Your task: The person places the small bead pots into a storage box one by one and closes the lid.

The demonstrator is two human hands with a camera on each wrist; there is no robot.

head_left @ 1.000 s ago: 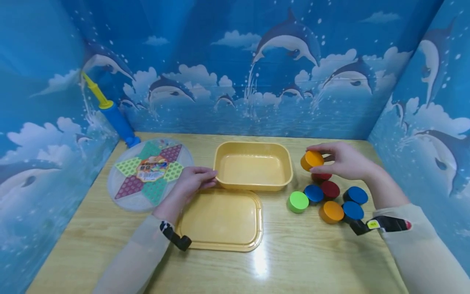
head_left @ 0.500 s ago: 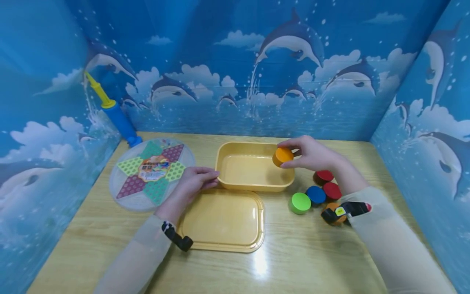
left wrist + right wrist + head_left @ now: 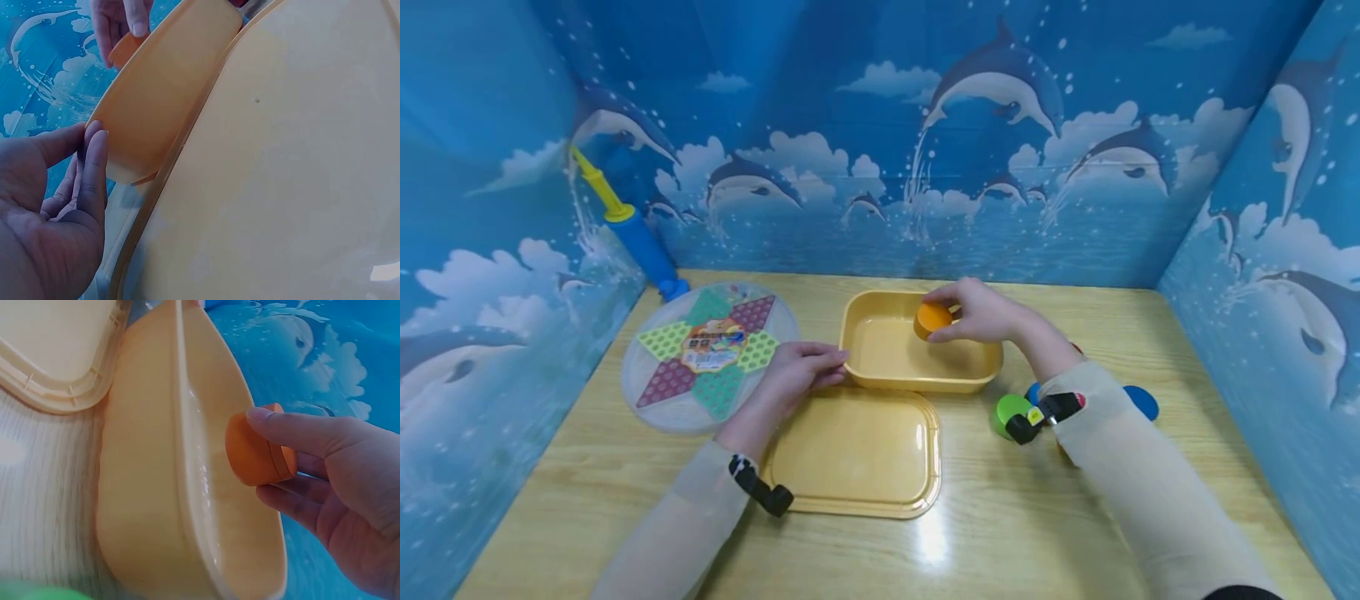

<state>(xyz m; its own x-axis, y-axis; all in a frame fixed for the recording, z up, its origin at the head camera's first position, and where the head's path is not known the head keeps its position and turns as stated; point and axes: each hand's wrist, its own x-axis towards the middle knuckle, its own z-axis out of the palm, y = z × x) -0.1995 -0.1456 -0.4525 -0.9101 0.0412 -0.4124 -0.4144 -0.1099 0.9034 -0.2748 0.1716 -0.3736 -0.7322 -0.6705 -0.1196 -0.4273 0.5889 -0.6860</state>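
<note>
My right hand [image 3: 981, 312] holds a small round orange tub [image 3: 933, 321] between thumb and fingers, above the inside of the yellow plastic box [image 3: 921, 383]. A seam runs around the tub in the right wrist view, where thumb [image 3: 269, 422] and fingers grip its sides. At the box's left end, my left hand [image 3: 797, 371] pinches the rim; the left wrist view shows its fingertips [image 3: 94, 134] at the edge. Directly in front of the box lies a flat yellow lid [image 3: 857, 454]. The floor of the box is partly hidden by my right hand.
Right of the box, a green tub [image 3: 1009, 412] and a blue tub [image 3: 1141, 402] show; my right forearm covers most of the others. To the left lie a round star-patterned game board [image 3: 711, 358] and a blue pump [image 3: 643, 246] leaning on the printed backdrop.
My right hand has carried the orange tub leftward from the tub cluster to over the box. The left hand has kept its place at the box's rim.
</note>
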